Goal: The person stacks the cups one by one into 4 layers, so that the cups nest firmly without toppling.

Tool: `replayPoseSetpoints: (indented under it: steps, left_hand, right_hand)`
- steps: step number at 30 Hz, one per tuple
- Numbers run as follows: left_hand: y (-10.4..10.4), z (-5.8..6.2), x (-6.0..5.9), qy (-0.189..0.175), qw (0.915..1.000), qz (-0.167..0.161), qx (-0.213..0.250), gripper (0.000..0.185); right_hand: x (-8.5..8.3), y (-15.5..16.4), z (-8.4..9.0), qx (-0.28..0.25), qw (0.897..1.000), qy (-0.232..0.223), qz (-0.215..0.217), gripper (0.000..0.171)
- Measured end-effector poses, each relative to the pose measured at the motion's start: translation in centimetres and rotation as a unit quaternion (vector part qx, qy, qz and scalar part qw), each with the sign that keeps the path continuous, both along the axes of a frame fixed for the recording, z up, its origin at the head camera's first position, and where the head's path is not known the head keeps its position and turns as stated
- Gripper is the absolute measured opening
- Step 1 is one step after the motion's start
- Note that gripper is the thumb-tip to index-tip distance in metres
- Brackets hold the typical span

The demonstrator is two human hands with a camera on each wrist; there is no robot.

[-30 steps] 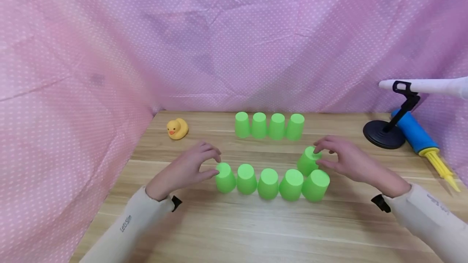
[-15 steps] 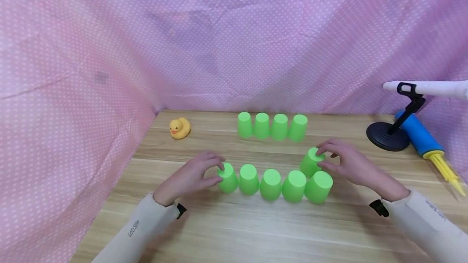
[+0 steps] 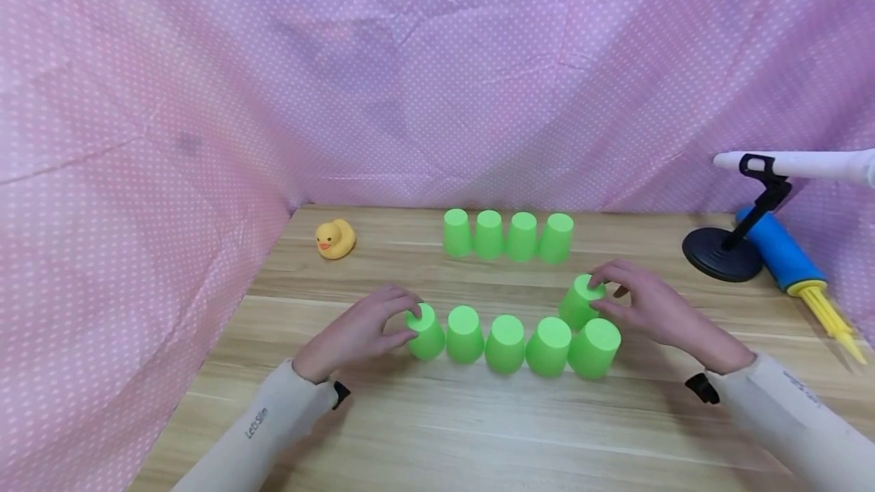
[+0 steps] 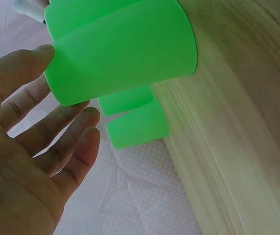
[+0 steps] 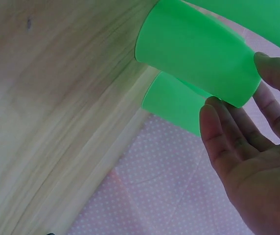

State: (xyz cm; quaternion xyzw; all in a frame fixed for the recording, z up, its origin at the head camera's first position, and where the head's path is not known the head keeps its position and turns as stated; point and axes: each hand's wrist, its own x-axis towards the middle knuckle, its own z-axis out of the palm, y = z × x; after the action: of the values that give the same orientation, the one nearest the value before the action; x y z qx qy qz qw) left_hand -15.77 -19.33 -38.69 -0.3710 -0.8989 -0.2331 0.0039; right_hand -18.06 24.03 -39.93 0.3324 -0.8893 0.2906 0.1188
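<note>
Green, upside down and with its long axis upright, the lone cup (image 3: 576,311) stood just behind the right end of the front row (image 3: 505,349), leftward of the right hand (image 3: 637,298), the nearer one, whose thumb and bent fingers pinched its top. At the row's left end, the left hand (image 3: 365,329) curled thumb and fingers about the top of the end cup (image 3: 428,342).

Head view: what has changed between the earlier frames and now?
The left hand has moved slightly down and toward the leftmost front cup and now pinches it near its top edge. No cup has visibly moved. The right hand stays at the top of the cup behind the front row's right end; the back row of four cups and the yellow duck are as they were.
</note>
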Motion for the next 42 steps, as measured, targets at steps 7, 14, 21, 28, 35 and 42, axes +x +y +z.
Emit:
replayPoseSetpoints:
  steps: [7,14,21,28,35,42]
  left_hand:
    - [-0.4,1.1,-0.3,0.011,0.9995,0.019,0.023,0.025]
    - [-0.3,3.4,-2.8,0.078,0.9941,0.000,0.076,0.024]
    - [1.1,5.6,-5.6,0.107,0.9880,0.023,0.109,0.021]
    - [3.8,6.7,-9.5,0.152,0.9824,0.036,0.102,0.019]
    - [6.3,6.7,-12.9,0.150,0.9847,0.056,0.069,0.020]
    - [8.1,6.7,-14.5,0.104,0.9899,0.081,0.050,0.021]
  right_hand:
    - [-0.1,-0.3,1.1,-0.015,1.000,0.021,0.001,0.033]
    - [-1.3,-1.1,3.5,-0.045,0.996,0.076,0.018,0.036]
    - [-2.8,-2.3,6.1,-0.049,0.991,0.123,-0.009,0.032]
    - [-5.5,-3.3,7.7,-0.052,0.991,0.124,-0.023,0.026]
    - [-7.9,-3.6,7.9,-0.034,0.995,0.081,-0.054,0.020]
    - [-9.8,-3.9,7.4,-0.015,0.995,0.017,-0.096,0.020]
